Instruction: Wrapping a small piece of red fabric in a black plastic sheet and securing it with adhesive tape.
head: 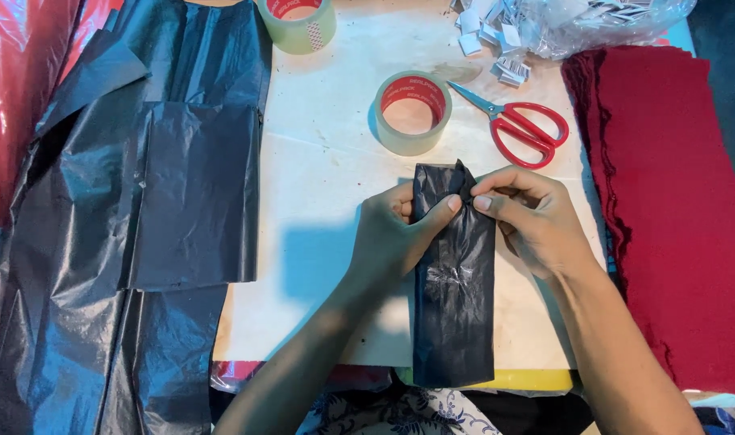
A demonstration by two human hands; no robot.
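Two bare arms come up from the bottom of the view. The left hand (396,234) and the right hand (532,217) have no gloves on. There are no rings on the fingers and no watch or band on either wrist. No sleeves show on the forearms at all. The nails are short and plain, with no paint. Down by the person's lap there is dark cloth with a pale flower print (400,411).
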